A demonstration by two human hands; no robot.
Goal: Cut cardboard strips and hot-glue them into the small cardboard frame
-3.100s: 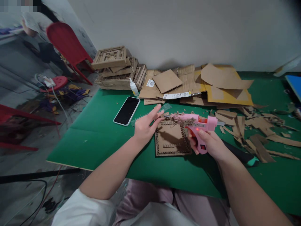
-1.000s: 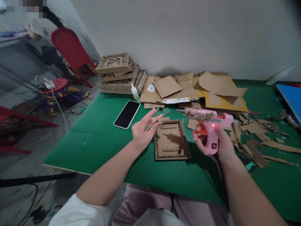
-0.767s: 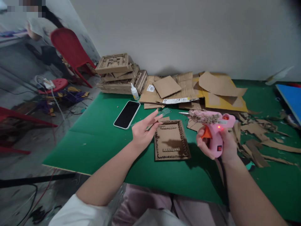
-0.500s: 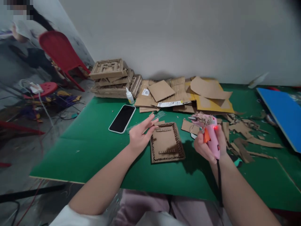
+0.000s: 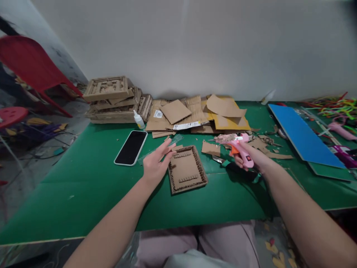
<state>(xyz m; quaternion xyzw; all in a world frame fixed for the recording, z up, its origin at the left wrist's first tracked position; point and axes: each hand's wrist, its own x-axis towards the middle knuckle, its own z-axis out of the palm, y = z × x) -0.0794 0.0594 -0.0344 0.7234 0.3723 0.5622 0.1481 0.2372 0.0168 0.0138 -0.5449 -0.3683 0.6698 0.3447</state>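
My right hand (image 5: 242, 160) grips a pink hot glue gun (image 5: 244, 150) with an orange trigger. Its nozzle points left, cardboard-coloured scraps cling around the front, and a red light glows. Beneath it on the table lies a utility knife (image 5: 223, 161) in black and green. My left hand (image 5: 157, 160) is at the upper left corner of a shallow cardboard tray (image 5: 188, 167). Its thumb and fingertips seem to pinch a small cardboard strip (image 5: 178, 147), largely hidden by the fingers. Corrugated strips line the tray's edges, and two short rows stand inside. A clear ruler (image 5: 176, 139) passes under the left hand.
Left of the tray lies a phone (image 5: 131, 147); behind it stand a glue bottle (image 5: 138, 120) and stacked cardboard panels (image 5: 111, 98). Flat cardboard (image 5: 175, 111) lines the back. Scraps (image 5: 262, 147) and a blue board (image 5: 304, 134) are at right, red chair (image 5: 30, 63) at far left.
The view has swung right. My right hand has lowered and tipped the glue gun, bringing it over the knife, which shows more now. My left hand stays by the tray corner.
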